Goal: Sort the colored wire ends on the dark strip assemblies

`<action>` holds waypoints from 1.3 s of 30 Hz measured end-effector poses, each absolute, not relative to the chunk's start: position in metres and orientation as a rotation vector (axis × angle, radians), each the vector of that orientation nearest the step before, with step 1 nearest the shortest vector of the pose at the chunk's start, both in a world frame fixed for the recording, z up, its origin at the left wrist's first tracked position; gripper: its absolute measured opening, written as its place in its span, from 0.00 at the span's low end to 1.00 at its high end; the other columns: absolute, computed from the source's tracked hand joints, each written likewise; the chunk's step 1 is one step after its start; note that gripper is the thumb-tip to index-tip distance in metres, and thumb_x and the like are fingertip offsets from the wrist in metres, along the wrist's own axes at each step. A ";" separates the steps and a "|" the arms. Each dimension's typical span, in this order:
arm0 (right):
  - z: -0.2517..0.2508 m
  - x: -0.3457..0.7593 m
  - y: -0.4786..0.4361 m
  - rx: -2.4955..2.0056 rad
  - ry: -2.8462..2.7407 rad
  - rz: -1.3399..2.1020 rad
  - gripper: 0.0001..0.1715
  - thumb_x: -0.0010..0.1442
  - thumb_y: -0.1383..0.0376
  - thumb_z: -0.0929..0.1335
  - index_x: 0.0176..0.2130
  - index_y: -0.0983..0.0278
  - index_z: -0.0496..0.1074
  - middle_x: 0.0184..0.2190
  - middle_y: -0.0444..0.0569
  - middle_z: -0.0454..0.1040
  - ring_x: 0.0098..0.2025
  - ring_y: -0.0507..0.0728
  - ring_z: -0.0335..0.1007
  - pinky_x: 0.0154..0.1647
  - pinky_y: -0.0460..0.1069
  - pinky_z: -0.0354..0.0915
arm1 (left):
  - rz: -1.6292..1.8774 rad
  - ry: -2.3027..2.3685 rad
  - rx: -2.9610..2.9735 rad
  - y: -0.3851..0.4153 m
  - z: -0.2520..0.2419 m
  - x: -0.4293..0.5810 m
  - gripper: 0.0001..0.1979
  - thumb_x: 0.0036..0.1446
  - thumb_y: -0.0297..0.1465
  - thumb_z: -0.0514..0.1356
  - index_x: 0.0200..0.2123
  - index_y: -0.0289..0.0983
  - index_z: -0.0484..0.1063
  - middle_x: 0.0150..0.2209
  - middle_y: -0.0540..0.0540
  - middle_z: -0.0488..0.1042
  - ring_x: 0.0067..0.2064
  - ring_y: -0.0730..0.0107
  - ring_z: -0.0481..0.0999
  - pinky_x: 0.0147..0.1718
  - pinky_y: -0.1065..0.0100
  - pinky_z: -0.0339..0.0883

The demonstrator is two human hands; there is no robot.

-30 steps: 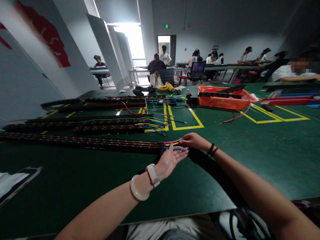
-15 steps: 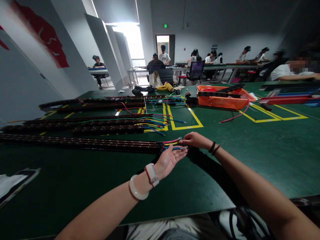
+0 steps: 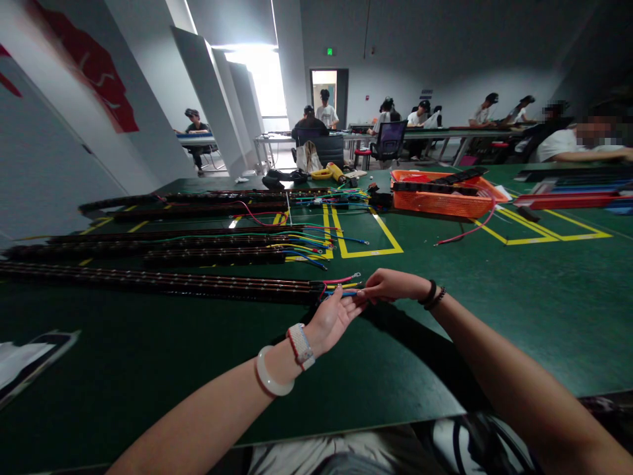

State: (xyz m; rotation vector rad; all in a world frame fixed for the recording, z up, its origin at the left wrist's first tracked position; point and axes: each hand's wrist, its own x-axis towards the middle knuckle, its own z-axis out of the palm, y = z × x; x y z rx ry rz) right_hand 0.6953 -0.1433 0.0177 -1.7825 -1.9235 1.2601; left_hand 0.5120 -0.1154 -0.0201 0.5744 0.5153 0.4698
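A long black cable chain (image 3: 208, 282) lies across the near part of the table, with cables running along it. From its right end come a pink wire (image 3: 346, 278), a yellow wire (image 3: 350, 285) and a blue wire (image 3: 349, 293), the pink one tipped with a ring terminal. My left hand (image 3: 332, 320) is palm up beneath the blue wire, fingers stretched out, thumb raised beside the wires. Closed in a pinch, my right hand (image 3: 390, 285) grips the blue wire's end just above my left fingertips; its tip is hidden.
Beyond the near chain lie more cable chains (image 3: 217, 255) with coloured wire ends. An orange basket (image 3: 435, 206) holds black chain pieces. Yellow tape outlines (image 3: 370, 253) mark the green table (image 3: 494, 297). A yellow heat gun (image 3: 337, 173) is farther back. Several people sit at other tables.
My right hand has shifted slightly from the yellow wire's end to the blue wire's end and now covers its tip. My left hand stays almost still.
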 end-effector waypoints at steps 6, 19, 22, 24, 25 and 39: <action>0.011 0.697 -0.140 -1.904 -1.797 1.174 0.33 0.50 0.39 0.63 0.24 0.67 0.69 0.14 0.38 0.56 0.15 0.44 0.46 0.15 0.44 0.42 | 0.358 0.523 0.682 -0.119 -0.020 0.511 0.22 0.64 0.40 0.44 0.39 0.27 0.68 0.42 0.29 0.75 0.45 0.57 0.76 0.51 0.54 0.63; 0.000 0.696 -0.138 -2.059 -1.807 1.063 0.35 0.48 0.38 0.64 0.21 0.67 0.72 0.12 0.41 0.59 0.15 0.47 0.52 0.17 0.45 0.48 | 0.316 0.444 0.976 -0.126 -0.023 0.509 0.13 0.60 0.33 0.52 0.30 0.30 0.70 0.36 0.32 0.77 0.38 0.58 0.78 0.46 0.55 0.66; 0.008 0.705 -0.136 -2.042 -1.852 0.846 0.35 0.49 0.38 0.63 0.21 0.67 0.69 0.15 0.42 0.61 0.18 0.48 0.52 0.19 0.45 0.48 | 0.309 0.415 0.959 -0.125 -0.023 0.509 0.14 0.60 0.33 0.52 0.30 0.30 0.70 0.39 0.31 0.76 0.39 0.59 0.78 0.46 0.55 0.66; 0.013 0.707 -0.135 -1.954 -1.855 0.612 0.33 0.52 0.39 0.63 0.25 0.67 0.70 0.19 0.44 0.65 0.21 0.49 0.55 0.21 0.45 0.50 | 0.300 0.407 0.957 -0.125 -0.022 0.509 0.14 0.60 0.33 0.51 0.30 0.30 0.70 0.40 0.30 0.76 0.40 0.58 0.77 0.47 0.56 0.65; 0.013 0.705 -0.135 -1.891 -1.858 0.496 0.32 0.53 0.40 0.63 0.28 0.67 0.70 0.23 0.45 0.67 0.24 0.50 0.58 0.23 0.46 0.53 | 0.297 0.408 0.958 -0.125 -0.022 0.509 0.14 0.60 0.33 0.51 0.30 0.29 0.70 0.41 0.30 0.76 0.41 0.58 0.77 0.47 0.56 0.65; -0.028 0.673 -0.127 -1.702 -2.116 0.179 0.18 0.55 0.53 0.69 0.36 0.65 0.71 0.35 0.51 0.73 0.38 0.56 0.64 0.43 0.51 0.55 | 0.291 0.429 0.949 -0.125 -0.024 0.511 0.14 0.61 0.32 0.50 0.30 0.29 0.71 0.38 0.31 0.76 0.39 0.59 0.77 0.48 0.55 0.65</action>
